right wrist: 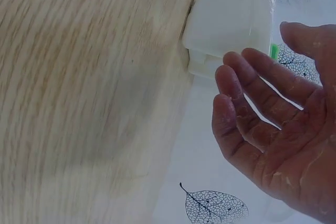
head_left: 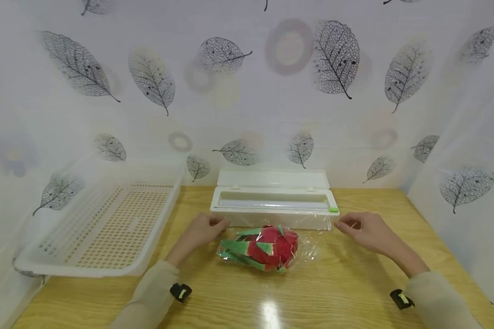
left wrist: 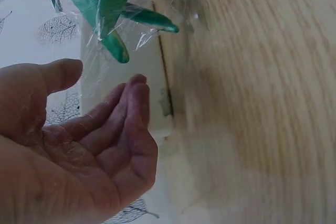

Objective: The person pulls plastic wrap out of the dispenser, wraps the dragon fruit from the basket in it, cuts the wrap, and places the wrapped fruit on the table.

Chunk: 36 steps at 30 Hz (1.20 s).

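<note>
Presently, the dragon fruit (head_left: 263,248) lies on the table (head_left: 346,292) under a sheet of film (head_left: 306,249) that runs back to the dispenser (head_left: 273,201) just behind it. My left hand (head_left: 199,234) sits at the film's left edge, my right hand (head_left: 364,230) at its right edge, both near the dispenser's front corners. In both wrist views the fingers (left wrist: 123,114) are relaxed and nearly straight, holding nothing; whether any fingertip touches the film, I cannot tell.

Risks, as I judge them: the film is thin and clings, so an uneven pull from one side would likely wrinkle it or fold it onto itself. The fruit's green scales (left wrist: 113,19) press against the film and could puncture it if it is drawn tight. A hard tug could shift the dispenser, whose lid stands open.

Clearances: the basket (head_left: 103,228) stands well apart on the left, overhanging the table's left edge. The patterned wall (head_left: 271,91) closes in behind and on both sides. Open table lies in front of the fruit and to the right of my right hand.
</note>
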### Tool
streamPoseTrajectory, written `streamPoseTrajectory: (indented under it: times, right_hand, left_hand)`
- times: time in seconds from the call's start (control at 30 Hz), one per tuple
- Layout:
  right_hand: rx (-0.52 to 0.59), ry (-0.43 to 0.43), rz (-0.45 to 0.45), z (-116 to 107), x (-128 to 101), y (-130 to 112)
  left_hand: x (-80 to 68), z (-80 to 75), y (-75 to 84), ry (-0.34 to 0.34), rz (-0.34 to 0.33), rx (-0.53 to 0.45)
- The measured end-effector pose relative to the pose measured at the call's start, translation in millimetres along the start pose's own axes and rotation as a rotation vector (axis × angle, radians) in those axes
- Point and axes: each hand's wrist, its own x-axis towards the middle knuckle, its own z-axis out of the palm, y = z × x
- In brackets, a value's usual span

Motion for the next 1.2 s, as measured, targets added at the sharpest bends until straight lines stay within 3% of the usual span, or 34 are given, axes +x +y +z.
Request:
streamPoseTrajectory:
  times: [0.17, 0.3, 0.53, 0.9, 1.2]
  right_hand:
    - [0.035, -0.046, 0.029, 2, 4, 1]
    - [0.094, -0.070, 0.079, 4, 7, -2]
    - [0.153, -0.056, 0.133, 4, 8, -10]
    - [0.222, -0.010, 0.119, 7, 4, -15]
    - [0.223, 0.050, 0.105, 6, -4, -23]
  left_hand:
    - [5.3, 5.8, -1.7, -0.030, -0.019, -0.197]
    - [4.9, 7.8, 2.9, -0.022, -0.021, -0.265]
    - [3.9, 9.4, 13.5, 0.040, 0.115, -0.127]
    - [2.7, 7.7, 24.3, 0.061, 0.129, -0.129]
    - [-2.0, 5.2, 27.0, 0.140, 0.166, -0.079]
